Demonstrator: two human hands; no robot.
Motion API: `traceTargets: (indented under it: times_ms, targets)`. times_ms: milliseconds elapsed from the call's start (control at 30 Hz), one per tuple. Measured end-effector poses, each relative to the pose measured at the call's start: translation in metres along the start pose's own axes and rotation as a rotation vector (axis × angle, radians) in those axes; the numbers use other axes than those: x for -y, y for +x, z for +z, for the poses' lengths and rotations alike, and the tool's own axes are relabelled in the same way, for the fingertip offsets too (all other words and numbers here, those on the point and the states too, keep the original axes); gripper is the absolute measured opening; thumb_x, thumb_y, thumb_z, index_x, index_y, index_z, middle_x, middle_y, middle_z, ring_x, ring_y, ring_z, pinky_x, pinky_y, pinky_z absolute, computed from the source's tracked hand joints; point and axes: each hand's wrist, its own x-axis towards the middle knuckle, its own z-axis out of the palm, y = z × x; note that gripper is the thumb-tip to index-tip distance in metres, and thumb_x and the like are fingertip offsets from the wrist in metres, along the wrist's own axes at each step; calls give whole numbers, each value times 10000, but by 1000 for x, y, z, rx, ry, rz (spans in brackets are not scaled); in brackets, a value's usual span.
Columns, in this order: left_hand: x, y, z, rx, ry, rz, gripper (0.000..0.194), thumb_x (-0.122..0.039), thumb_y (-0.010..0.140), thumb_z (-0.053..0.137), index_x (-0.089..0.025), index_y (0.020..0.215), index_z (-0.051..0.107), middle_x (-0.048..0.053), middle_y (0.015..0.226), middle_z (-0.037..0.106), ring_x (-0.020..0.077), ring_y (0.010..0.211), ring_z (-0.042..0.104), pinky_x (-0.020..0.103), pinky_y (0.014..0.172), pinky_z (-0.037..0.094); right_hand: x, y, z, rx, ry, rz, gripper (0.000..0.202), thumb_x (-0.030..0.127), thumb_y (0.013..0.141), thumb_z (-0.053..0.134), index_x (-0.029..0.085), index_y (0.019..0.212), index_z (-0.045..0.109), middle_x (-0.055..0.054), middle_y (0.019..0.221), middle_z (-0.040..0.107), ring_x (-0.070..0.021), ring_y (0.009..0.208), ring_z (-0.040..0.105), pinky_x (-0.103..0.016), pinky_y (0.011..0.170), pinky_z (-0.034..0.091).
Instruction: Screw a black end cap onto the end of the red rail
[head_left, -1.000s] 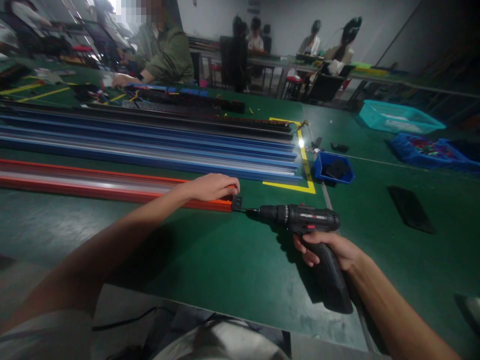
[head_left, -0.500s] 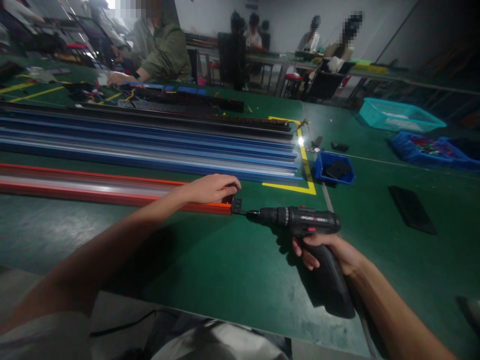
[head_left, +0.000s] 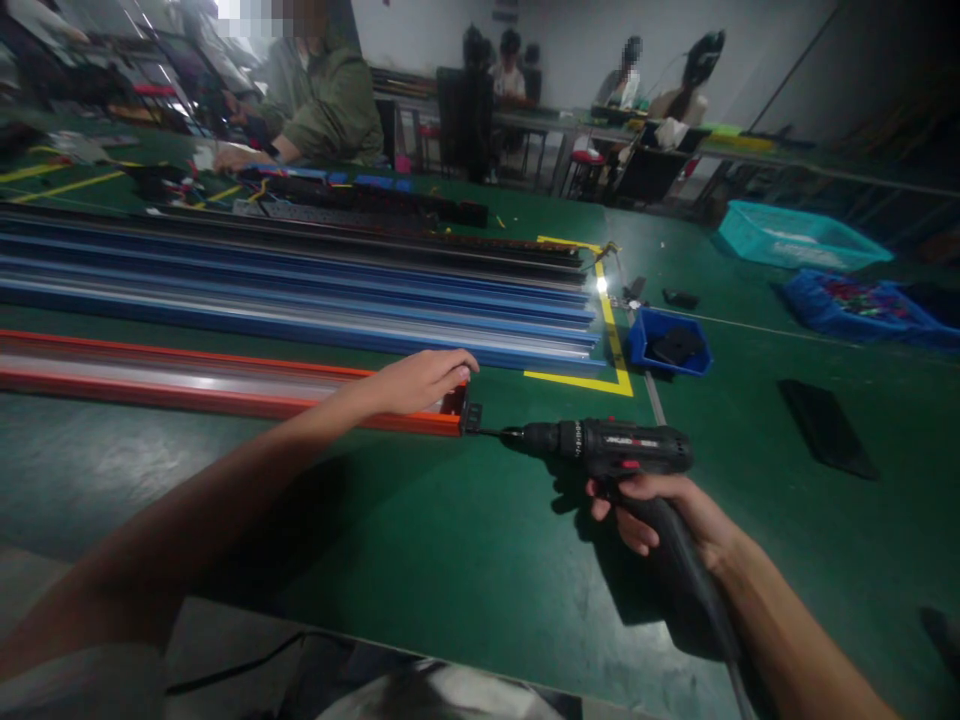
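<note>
A long orange-red rail (head_left: 225, 383) lies on the green table at the left, with a small black end piece (head_left: 471, 417) at its right end. My left hand (head_left: 426, 382) rests over that end, fingers bent around the rail's far edge. In my right hand (head_left: 652, 505) is a black power drill (head_left: 630, 447), gripped by its handle and pointing left. The thin bit of the drill reaches to the end piece; whether it sits in a screw is too small to tell.
Blue rails (head_left: 300, 300) lie beyond the orange one, beside yellow tape (head_left: 619, 350). To the right are a small blue bin (head_left: 641, 350), a black plate (head_left: 825, 428), a turquoise basket (head_left: 802, 240) and blue trays (head_left: 832, 315). A person (head_left: 330, 100) sits across the table.
The drill has shifted slightly right and its handle has tilted, with the bit still at the rail's end. My left hand has stayed nearly in place on the rail.
</note>
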Motion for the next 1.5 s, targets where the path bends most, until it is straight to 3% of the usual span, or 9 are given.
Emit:
traceTargets:
  times_ms: [133, 233, 400, 567, 667, 900, 1133, 1333, 1500]
  targets:
    - [1, 1, 2, -70, 22, 10, 426, -456, 1126, 368, -192, 1239, 682, 96, 1192, 781, 228, 1079, 725, 375, 982, 551, 15, -8, 1, -62, 15, -80, 276, 224, 799, 766, 85, 1031, 823, -182, 929, 841, -79, 413, 497, -244, 446, 499]
    - [-3, 0, 0, -167, 115, 66, 422, -445, 1134, 372, -183, 1212, 693, 113, 1229, 765, 247, 1163, 687, 403, 1053, 531, 25, -16, 5, -128, -12, -286, 299, 240, 768, 733, 110, 1015, 838, -182, 930, 839, -89, 389, 434, -290, 434, 454]
    - [-36, 8, 0, -139, 462, 248, 449, -372, 1148, 380, -135, 1062, 751, 148, 1071, 761, 289, 1069, 663, 437, 974, 502, 28, -21, 11, -214, 42, -533, 298, 226, 698, 716, 166, 971, 818, -117, 896, 818, -67, 392, 287, -308, 427, 371]
    - [-91, 41, 29, 15, 498, 356, 309, -329, 1111, 521, -148, 1171, 764, 129, 1101, 770, 291, 1064, 671, 402, 824, 481, 21, -15, 12, -162, 187, -560, 276, 238, 727, 756, 228, 999, 802, -86, 916, 818, -70, 418, 160, -309, 387, 320]
    - [-113, 67, 52, 33, 471, 411, 267, -268, 1081, 570, -159, 1207, 779, 150, 1186, 766, 305, 1156, 652, 420, 874, 486, 18, -12, 12, -131, 205, -560, 308, 234, 714, 727, 195, 1009, 809, -70, 912, 812, -60, 418, 162, -272, 401, 354]
    - [-124, 89, 88, 42, 432, 347, 258, -75, 973, 584, -164, 997, 826, 131, 1005, 799, 282, 999, 728, 396, 817, 538, 10, -10, 13, -96, 201, -585, 335, 241, 699, 701, 179, 1010, 810, -59, 866, 787, -55, 398, 217, -243, 405, 405]
    - [-125, 73, 96, -9, 459, 321, 250, -41, 988, 544, -138, 947, 771, 123, 1006, 771, 251, 976, 734, 346, 814, 576, 2, -8, 15, 68, 235, -591, 353, 227, 747, 698, 121, 1058, 827, -85, 885, 803, -43, 394, 306, -217, 449, 470]
    - [-129, 27, 80, -109, 523, 463, 305, -114, 1098, 445, -100, 1296, 677, 139, 1175, 723, 244, 1065, 680, 366, 908, 578, -4, -4, 18, 118, 203, -560, 369, 228, 746, 708, 106, 1070, 837, -98, 906, 820, -37, 393, 338, -214, 464, 468]
    - [-105, -16, 68, -410, 609, 701, 317, -67, 1060, 518, -24, 1348, 643, 148, 1088, 755, 236, 990, 708, 365, 815, 593, -10, 0, 19, 116, 177, -516, 371, 221, 738, 711, 98, 1064, 838, -120, 918, 824, -41, 381, 371, -229, 447, 441]
